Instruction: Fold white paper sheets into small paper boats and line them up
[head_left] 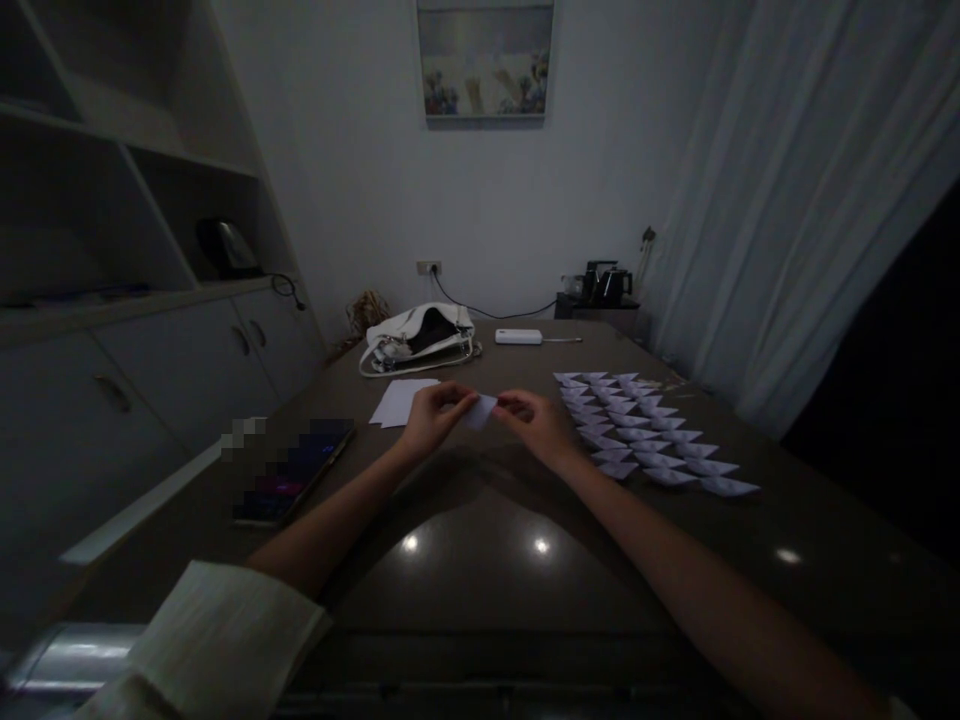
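A small piece of folded white paper [480, 412] is held up between my two hands over the dark table. My left hand [439, 415] pinches its left edge between thumb and fingers. At its right edge, my right hand [536, 422] grips the paper in the same way. Just behind my left hand lies a stack of white paper sheets [397, 403]. Several folded paper boats [637, 433] stand in rows on the table, to the right of my right hand.
A phone [300, 470] lies at the left, partly pixelated. Toward the far end of the table [480, 560] sit a white handbag [420, 335] and a white power bank [518, 337] with a short cable. Cabinets line the left wall; a curtain hangs at right.
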